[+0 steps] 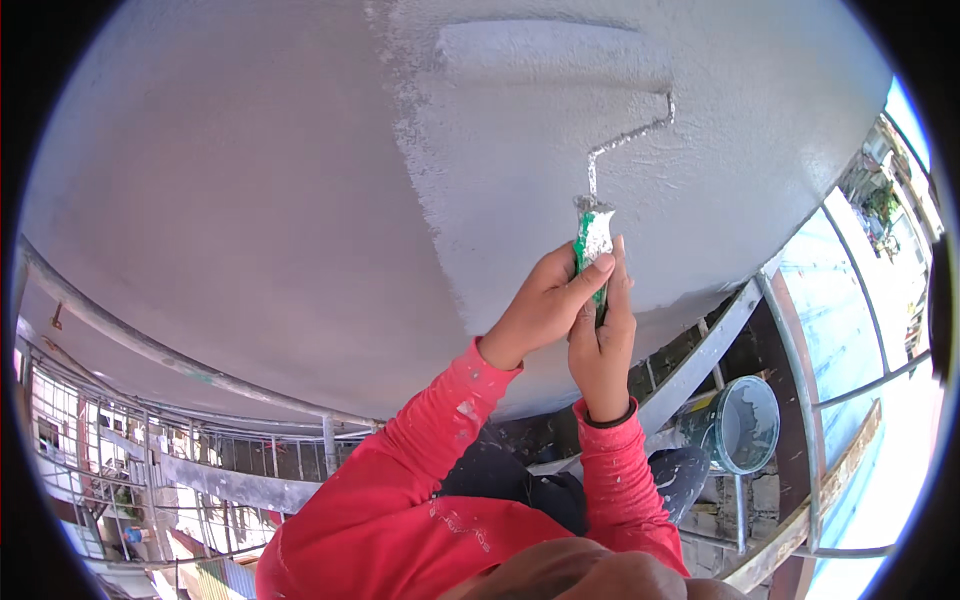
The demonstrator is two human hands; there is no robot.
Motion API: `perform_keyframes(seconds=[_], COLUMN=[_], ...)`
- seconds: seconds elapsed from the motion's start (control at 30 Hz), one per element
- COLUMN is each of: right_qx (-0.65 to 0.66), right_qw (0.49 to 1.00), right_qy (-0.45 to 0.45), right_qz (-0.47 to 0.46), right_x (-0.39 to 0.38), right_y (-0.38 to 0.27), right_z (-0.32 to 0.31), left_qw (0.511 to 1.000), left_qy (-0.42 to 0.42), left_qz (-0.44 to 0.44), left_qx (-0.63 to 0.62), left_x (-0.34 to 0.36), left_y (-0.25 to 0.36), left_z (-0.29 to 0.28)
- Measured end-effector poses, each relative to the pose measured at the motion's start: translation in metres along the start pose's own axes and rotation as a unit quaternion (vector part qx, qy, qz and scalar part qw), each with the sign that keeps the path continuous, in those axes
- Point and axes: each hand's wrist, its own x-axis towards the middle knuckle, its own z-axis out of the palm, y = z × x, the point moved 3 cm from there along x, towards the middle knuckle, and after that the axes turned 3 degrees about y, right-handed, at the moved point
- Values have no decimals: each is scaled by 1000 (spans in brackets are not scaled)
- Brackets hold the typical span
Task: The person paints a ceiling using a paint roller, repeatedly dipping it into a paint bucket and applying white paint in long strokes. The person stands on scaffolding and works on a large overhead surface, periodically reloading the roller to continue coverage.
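Observation:
Both my hands grip the green, paint-crusted handle of a paint roller point(594, 245). Higher on the handle, my left hand point(550, 300) wraps it from the left, thumb laid across it. My right hand point(606, 345) closes round the lower end, fingers pointing up along it. From the handle a bent, paint-flecked wire frame runs up to the long white roller sleeve point(540, 45), which lies against the wall point(250, 200). To the right of an uneven edge the wall carries lighter, wet-looking paint; left of it the surface is duller and browner.
A paint bucket point(748, 425) with pale paint inside hangs or stands at the lower right, beside a slanting metal beam point(700, 355). Scaffold pipes point(150, 345) curve along the lower left. A wooden plank point(830, 490) and blue-white sheeting point(830, 290) lie on the right, with buildings beyond.

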Motion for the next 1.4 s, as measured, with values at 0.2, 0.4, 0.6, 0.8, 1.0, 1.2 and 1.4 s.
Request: perform_keyframes(seconds=[0.2, 0.4, 0.6, 0.8, 1.0, 1.2, 1.4], right_qx=[36, -40, -20, -105, -193, -234, -150], right_qw=[998, 988, 956, 928, 884, 886, 923], right_qy=[-7, -20, -94, -124, -123, -56, 23], right_qz=[52, 145, 276, 334, 408, 396, 354], right_x=[-14, -103, -172, -229, -252, -225, -190], right_y=[10, 83, 136, 178, 191, 159, 171], right_z=[11, 15, 16, 13, -8, -89, -69], left_qw=[996, 975, 948, 866, 846, 843, 946], left_qy=[55, 83, 180, 277, 319, 229, -18], left_qz=[-64, -186, -262, -411, -422, -486, -256], left_qx=[25, 93, -5, -63, -71, -10, 198], left_x=[-16, -82, -172, -237, -244, -237, -234], left_y=[-3, -112, -180, -218, -235, -283, -412], left_z=[-8, -28, -46, -56, -33, 0, 40])
